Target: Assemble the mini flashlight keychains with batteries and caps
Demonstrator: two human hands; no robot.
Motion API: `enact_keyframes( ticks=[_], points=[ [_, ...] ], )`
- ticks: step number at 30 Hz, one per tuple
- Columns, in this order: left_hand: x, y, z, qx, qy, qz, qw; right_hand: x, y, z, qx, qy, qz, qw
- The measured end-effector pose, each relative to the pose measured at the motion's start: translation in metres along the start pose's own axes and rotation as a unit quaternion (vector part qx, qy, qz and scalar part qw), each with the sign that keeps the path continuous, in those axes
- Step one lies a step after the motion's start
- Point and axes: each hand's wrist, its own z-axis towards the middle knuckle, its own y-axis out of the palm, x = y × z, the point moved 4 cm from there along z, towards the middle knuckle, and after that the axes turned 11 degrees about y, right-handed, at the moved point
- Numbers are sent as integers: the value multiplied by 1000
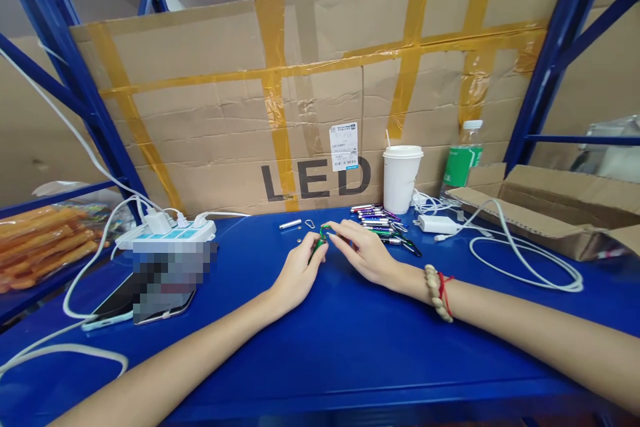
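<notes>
My left hand (300, 267) pinches a slim green keychain flashlight (317, 250) upright-slanted above the blue table. At its top end is a green carabiner clip (326, 227), and the fingertips of my right hand (363, 250) close on it. Fingers hide part of both pieces. Just behind my hands lie a silver tube (291, 224), a silver carabiner (310, 223) and small round discs (299, 241) that look like button cells. A pile of coloured keychain flashlights with clips (377, 221) lies beyond my right hand.
A white paper cup (401, 180) with a straw and a green-labelled bottle (463, 160) stand at the back. On the right are a charger with cable (440, 224) and an open cardboard box (550, 233). Phones (120, 293) and a power strip (170, 237) occupy the left.
</notes>
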Motion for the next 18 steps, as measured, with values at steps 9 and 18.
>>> enact_keyframes(
  ticks=[9, 18],
  points=[
    [0, -3, 3, 15, 0, 58, 998, 11, 6, 0, -66, 78, 124, 987],
    [-3, 3, 6, -18, 60, 106, 992, 6, 8, 0, -122, 73, 136, 980]
  ],
)
